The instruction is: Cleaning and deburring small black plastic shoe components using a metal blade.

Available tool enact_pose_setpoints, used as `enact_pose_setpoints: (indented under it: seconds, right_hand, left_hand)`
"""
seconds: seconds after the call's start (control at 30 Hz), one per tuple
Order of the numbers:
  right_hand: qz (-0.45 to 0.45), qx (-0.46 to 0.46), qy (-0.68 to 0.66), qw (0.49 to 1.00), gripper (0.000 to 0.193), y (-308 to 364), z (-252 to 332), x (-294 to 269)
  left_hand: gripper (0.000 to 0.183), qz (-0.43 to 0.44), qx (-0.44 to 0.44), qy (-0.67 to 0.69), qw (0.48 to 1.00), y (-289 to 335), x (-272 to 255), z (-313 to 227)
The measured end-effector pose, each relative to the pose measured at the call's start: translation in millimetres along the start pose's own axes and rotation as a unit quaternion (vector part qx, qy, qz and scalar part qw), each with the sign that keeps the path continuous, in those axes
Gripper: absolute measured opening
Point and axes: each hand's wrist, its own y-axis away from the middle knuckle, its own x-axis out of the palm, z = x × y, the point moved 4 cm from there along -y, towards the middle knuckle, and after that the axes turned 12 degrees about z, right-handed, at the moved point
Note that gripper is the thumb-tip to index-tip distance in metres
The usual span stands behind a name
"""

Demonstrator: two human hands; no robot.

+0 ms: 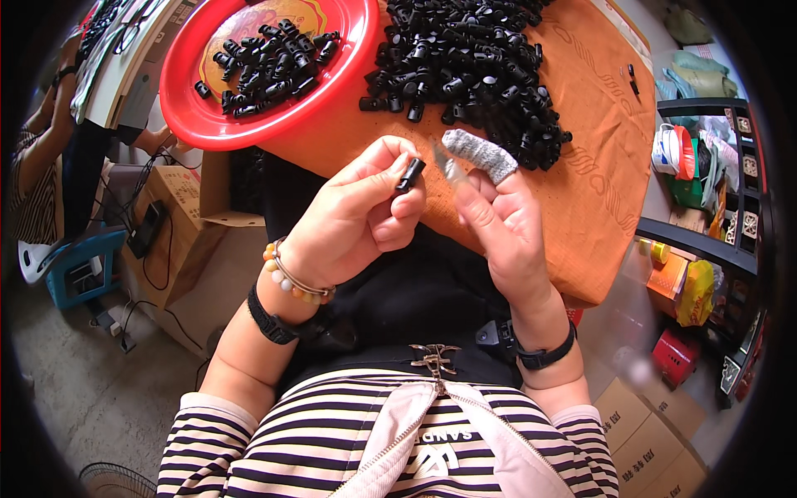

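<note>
Hands at work above the near edge of an orange cloth-covered bench (573, 241). The left hand (361, 199) holds a small black cylindrical piece (410, 174), its grip clamped on it between thumb and fingers, just in front of the cloth. The right hand (515, 224), a grey knitted sleeve (481, 154) on one finger, pinches a thin pointed blade-like tool (451, 168); its grip is closed on the tool, whose outline is blurred. The tool's tip lies near the piece, apart from it.

Writing: pale letters and an emblem, inverted in this view, mark the striped shirt (332, 440); dark characters repeat on the brown cartons (639, 427) at lower right; small print shows on the carton (181, 203) at left. The red tray (365, 54) has a gold printed design on its floor, partly hidden by a group of black pieces (278, 66).

Surroundings: a large heap of like pieces (465, 70) lies beside the tray, beyond the right hand, whose sleeved finger overlaps its lower border in view. At right is a black rack (704, 241) with a yellow bag (700, 292); at left, a blue stool (87, 274) and a co-worker's arm (56, 137).
</note>
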Motion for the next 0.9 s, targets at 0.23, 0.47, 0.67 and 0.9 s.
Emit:
enact_pose_setpoints:
  seconds: [0.23,0.47,0.67,0.9]
  right_hand:
    - [0.052,-0.031,0.021,0.998,0.033,-1,0,15]
    - [0.041,-0.035,0.061,0.997,0.032,-1,0,14]
    - [0.036,-0.026,0.063,0.997,0.032,0,0,13]
    - [0.062,-0.001,0.072,0.995,0.032,0,4,11]
  left_hand:
    - [0.013,-0.017,0.024,-0.001,1.0,-1,-2,2]
    - [0.012,-0.037,0.043,-0.051,0.997,0,1,0]
    - [0.011,-0.032,0.042,-0.072,0.996,0,1,0]
    - [0.01,-0.036,0.038,-0.096,0.994,2,3,-1]
